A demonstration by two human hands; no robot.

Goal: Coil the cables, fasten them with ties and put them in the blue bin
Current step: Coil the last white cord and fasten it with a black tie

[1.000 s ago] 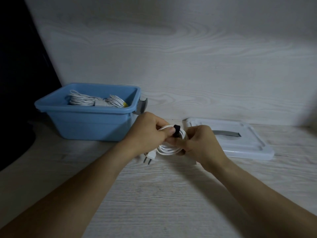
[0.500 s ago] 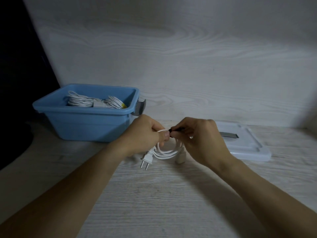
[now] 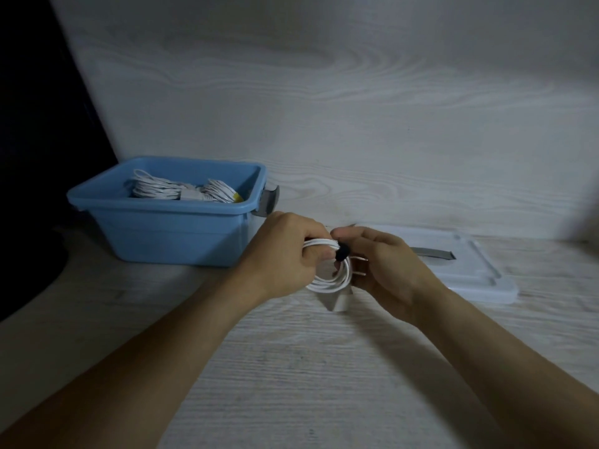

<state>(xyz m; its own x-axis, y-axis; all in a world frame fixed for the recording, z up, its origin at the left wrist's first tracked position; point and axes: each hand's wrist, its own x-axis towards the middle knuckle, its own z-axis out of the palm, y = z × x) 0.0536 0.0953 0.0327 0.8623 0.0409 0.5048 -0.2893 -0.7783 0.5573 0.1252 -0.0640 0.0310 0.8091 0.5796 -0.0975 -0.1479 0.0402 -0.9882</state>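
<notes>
A coiled white cable (image 3: 330, 281) hangs between my hands just above the tabletop. My left hand (image 3: 285, 254) grips the top of the coil. A black tie (image 3: 341, 252) is wrapped round the strands there, and my right hand (image 3: 385, 270) pinches it from the right. The cable's white plug end (image 3: 338, 301) hangs below the coil. The blue bin (image 3: 168, 231) stands to the left and holds several coiled white cables (image 3: 181, 191).
A white lid (image 3: 479, 273) with a grey handle lies flat to the right, behind my right hand. A pale wood-grain wall rises behind the table. A dark object fills the far left edge.
The black tie, pulled out sideways half a second ago, now sits wrapped round the coil. The pronged plug seen under my left hand is out of sight. Both hands stayed near the same spot.
</notes>
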